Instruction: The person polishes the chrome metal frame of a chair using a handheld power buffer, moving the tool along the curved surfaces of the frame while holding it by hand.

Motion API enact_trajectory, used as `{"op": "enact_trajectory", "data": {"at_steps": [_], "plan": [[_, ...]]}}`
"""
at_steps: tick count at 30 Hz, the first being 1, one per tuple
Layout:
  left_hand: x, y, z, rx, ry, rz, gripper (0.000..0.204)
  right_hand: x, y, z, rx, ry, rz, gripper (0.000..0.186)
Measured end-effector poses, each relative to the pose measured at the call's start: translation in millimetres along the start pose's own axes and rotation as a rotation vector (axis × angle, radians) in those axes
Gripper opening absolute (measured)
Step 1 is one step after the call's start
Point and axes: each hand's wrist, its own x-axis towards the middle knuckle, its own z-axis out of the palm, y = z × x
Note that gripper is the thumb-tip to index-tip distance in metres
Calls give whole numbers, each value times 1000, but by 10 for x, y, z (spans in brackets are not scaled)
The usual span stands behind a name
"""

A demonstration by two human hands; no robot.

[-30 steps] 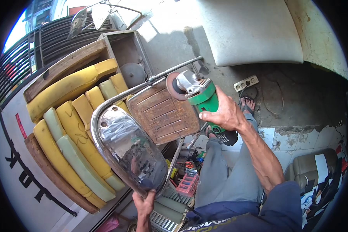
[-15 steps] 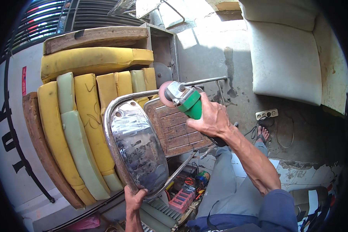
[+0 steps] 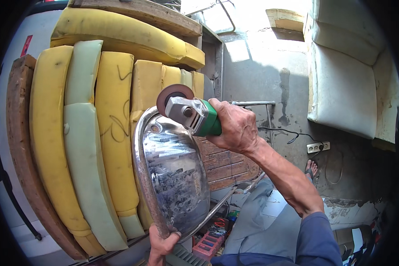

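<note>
Now the grinder (image 3: 193, 115) is nearer the backrest (image 3: 177, 177), right hand (image 3: 235, 126) wrapped round it, left hand (image 3: 162, 241) clasping the frame (image 3: 140, 159).

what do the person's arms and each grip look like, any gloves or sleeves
The right grip and left grip are bare hands, without gloves; no rings or watch show. A dark blue sleeve ends near the right elbow, leaving the forearm bare. The left sleeve is out of view.

Yellow foam pads (image 3: 53, 133) lie beside pale green foam strips (image 3: 89, 155). A white padded seat (image 3: 343, 88) stands at upper right.
</note>
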Motion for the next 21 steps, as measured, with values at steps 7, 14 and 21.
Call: {"op": "enact_trajectory", "data": {"at_steps": [7, 14, 21], "plan": [[5, -101, -92, -29, 33, -43, 27, 7, 28, 350, -69, 171, -204, 80], [77, -336, -181, -11, -108, 236, 20, 165, 76, 439, -144, 252, -352, 66], [59, -238, -154, -39, -113, 268, 37, 97, 343, 609, -282, 283, -416, 59]]}}
